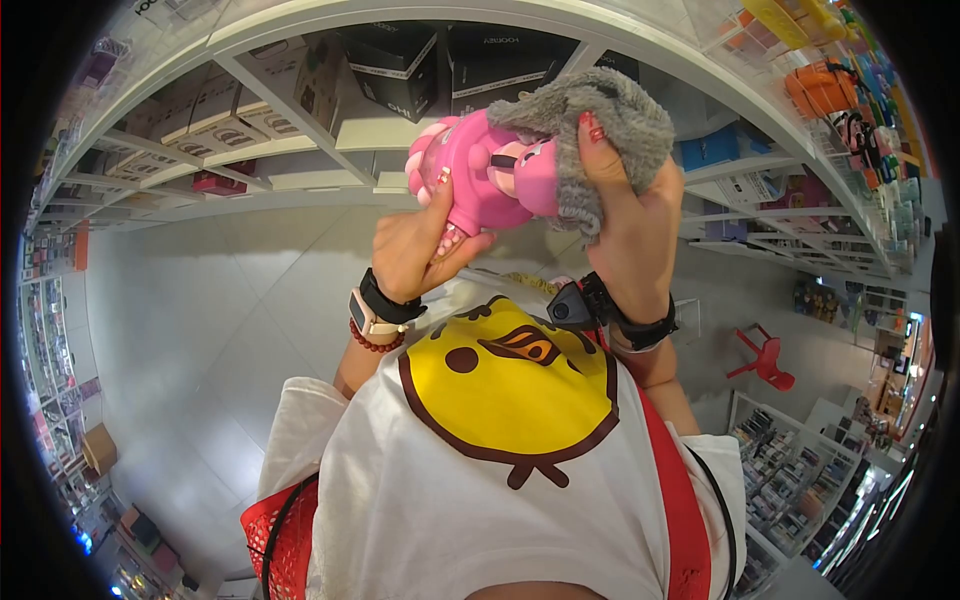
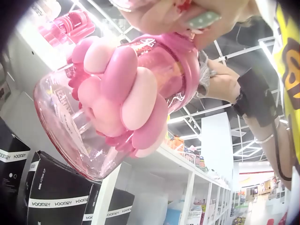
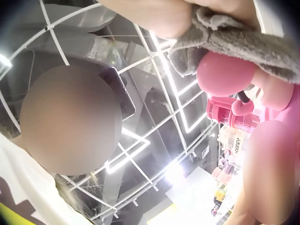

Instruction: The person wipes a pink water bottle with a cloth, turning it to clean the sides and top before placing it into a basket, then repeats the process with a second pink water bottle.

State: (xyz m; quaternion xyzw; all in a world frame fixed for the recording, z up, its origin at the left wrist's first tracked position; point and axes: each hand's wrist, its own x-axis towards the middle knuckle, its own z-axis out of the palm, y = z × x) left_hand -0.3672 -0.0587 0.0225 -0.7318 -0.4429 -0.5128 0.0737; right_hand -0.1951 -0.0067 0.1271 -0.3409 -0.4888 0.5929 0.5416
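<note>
My left hand [image 1: 410, 240] grips a pink drinking bottle [image 1: 485, 190] by its body, thumb on the near side. In the left wrist view the bottle [image 2: 161, 68] has puffy pink petals round it and a clear end [image 2: 70, 131] pointing down and left. My right hand [image 1: 635, 220] holds a grey fluffy cloth [image 1: 620, 120] against the rounded pink lid end, thumb on top of the cloth. In the right wrist view the cloth [image 3: 234, 42] lies along the pink lid [image 3: 225, 75]. The fingers behind the cloth are hidden in the head view.
White shelving [image 1: 360, 165] curves in front, holding black boxes [image 1: 390, 70] and pale boxes [image 1: 215, 110]. More pink bottles [image 2: 68, 28] stand on a shelf in the left wrist view. A red stool [image 1: 765, 362] is on the tiled floor at right, near a display rack [image 1: 790, 470].
</note>
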